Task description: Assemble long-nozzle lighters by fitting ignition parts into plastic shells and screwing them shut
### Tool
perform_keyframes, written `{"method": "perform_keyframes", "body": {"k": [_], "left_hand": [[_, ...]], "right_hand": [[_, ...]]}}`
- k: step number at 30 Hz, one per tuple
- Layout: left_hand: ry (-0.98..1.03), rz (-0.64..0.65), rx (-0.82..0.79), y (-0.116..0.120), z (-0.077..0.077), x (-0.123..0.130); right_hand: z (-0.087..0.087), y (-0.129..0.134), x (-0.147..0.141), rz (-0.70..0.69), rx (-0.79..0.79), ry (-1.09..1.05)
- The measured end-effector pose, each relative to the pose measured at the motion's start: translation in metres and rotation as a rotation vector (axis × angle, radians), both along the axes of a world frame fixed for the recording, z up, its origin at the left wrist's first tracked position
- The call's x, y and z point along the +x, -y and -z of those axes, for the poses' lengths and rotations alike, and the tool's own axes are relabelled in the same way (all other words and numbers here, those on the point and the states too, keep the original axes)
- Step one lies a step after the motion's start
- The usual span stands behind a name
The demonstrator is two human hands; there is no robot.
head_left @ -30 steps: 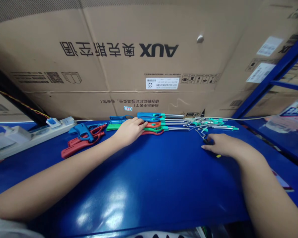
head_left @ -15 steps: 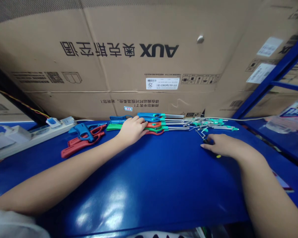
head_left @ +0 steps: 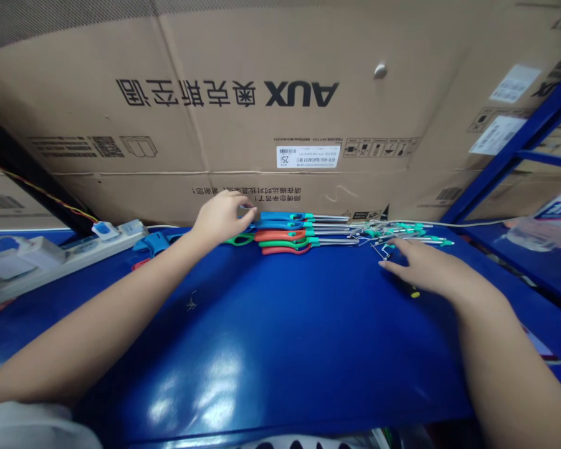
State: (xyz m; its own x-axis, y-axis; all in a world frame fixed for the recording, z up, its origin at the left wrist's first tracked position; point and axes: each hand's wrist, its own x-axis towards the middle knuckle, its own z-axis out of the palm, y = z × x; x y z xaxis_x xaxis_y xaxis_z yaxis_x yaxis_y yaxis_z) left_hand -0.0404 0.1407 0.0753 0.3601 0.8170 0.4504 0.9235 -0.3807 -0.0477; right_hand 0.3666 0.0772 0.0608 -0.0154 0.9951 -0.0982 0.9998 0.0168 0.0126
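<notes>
Hovering at the left end of a row of utility lighters (head_left: 285,234) with smooth plastic handles and thin metal tubes, the left hand (head_left: 222,218) has curved fingers; I cannot tell if they pinch something. The right hand (head_left: 423,265) lies open, fingers apart, on the glossy blue table (head_left: 280,349), just beside thin wire pieces (head_left: 393,234) with green plastic ends.

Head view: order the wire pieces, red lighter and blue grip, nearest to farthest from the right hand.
Right hand:
1. Wire pieces, right, at the fingertips.
2. Red lighter, middle of the row.
3. Blue grip, far left, past the left hand.
</notes>
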Motion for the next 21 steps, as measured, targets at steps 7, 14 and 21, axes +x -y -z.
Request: {"method": "perform_keyframes", "body": {"k": [7, 14, 21], "left_hand": [[-0.074, 0.026, -0.191, -0.024, 0.015, -0.041], [-0.112, -0.071, -0.197, -0.027, 0.027, -0.036], [-0.192, -0.203, -0.228, -0.028, 0.023, -0.019]], "right_hand": [[-0.002, 0.0, -0.006, -0.037, 0.123, 0.011], [0.005, -0.002, -0.003, -0.11, 0.184, -0.026], [0.01, -0.005, 0.001, -0.144, 0.215, -0.063]]}}
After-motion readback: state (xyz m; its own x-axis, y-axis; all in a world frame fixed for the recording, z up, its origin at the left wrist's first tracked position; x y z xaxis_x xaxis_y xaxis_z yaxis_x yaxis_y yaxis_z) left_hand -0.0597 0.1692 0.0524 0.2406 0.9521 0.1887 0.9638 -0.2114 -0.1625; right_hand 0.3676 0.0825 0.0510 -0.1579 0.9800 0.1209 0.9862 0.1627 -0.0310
